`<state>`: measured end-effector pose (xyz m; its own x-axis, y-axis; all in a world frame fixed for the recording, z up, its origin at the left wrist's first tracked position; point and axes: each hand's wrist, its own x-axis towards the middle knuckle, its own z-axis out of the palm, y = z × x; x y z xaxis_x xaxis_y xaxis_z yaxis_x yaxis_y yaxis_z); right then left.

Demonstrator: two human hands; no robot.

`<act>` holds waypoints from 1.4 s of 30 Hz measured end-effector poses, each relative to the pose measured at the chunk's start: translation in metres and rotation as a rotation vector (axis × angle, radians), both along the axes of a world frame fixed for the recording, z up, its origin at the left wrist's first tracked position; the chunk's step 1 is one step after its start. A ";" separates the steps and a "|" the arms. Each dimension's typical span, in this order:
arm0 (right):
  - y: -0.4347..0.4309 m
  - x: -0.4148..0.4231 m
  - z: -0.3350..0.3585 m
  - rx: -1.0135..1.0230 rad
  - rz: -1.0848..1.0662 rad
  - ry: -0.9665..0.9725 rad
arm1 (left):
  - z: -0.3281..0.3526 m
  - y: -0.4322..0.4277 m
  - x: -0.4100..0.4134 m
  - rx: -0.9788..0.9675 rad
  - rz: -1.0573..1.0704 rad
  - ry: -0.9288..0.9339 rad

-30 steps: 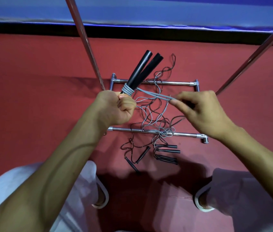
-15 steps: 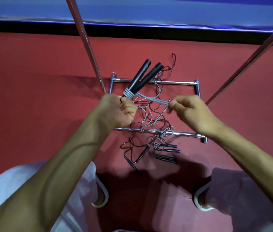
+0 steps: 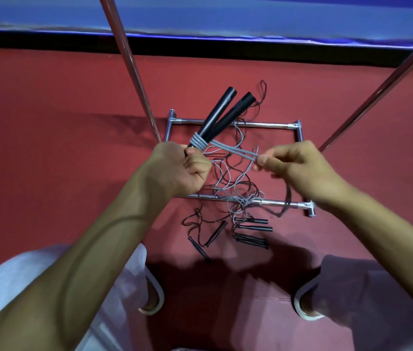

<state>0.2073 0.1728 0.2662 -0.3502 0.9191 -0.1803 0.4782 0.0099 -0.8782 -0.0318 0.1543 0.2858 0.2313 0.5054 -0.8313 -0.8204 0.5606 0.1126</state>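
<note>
The right hand (image 3: 301, 171) curled its outstretched fingers into a pinch and drew closer, shortening the taut grey rubbery cord (image 3: 235, 152) toward the slightly lowered pair of black cylindrical handles (image 3: 221, 110).

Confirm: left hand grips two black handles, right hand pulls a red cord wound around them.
The cord is grey, not red; the head view shows it. The left hand grips the two black handles and the right hand pulls the cord wound around them.
</note>
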 end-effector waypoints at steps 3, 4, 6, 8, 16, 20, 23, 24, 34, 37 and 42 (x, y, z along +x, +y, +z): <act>0.002 -0.001 0.011 -0.962 -0.192 0.504 | -0.001 -0.006 0.010 0.031 0.001 0.045; 0.002 -0.001 0.010 -1.082 -0.211 0.596 | -0.003 -0.007 0.013 0.034 0.008 0.054; 0.001 -0.003 0.006 -1.086 -0.232 0.591 | -0.010 -0.005 0.015 0.013 0.003 0.083; -0.002 -0.009 0.003 -0.800 -0.201 0.341 | -0.019 -0.003 0.019 0.003 -0.010 0.142; -0.020 -0.008 0.007 0.102 0.173 -0.289 | -0.040 -0.003 0.045 0.229 -0.148 1.023; -0.017 -0.006 0.008 -0.193 0.007 0.066 | -0.026 -0.008 0.050 0.426 -0.285 1.618; -0.012 -0.004 0.014 -0.700 -0.159 0.339 | -0.022 -0.009 0.053 0.590 -0.384 1.815; -0.011 -0.002 0.015 -0.823 -0.205 0.393 | -0.023 -0.009 0.054 0.624 -0.437 1.866; -0.008 0.000 0.006 -0.540 0.038 -0.041 | -0.019 -0.015 0.061 0.650 -0.811 1.992; -0.015 0.003 0.013 -0.086 0.217 -0.139 | -0.018 -0.011 0.055 0.615 -0.815 1.965; -0.015 0.010 0.007 0.441 0.384 -0.387 | -0.019 -0.007 0.048 0.582 -0.838 1.924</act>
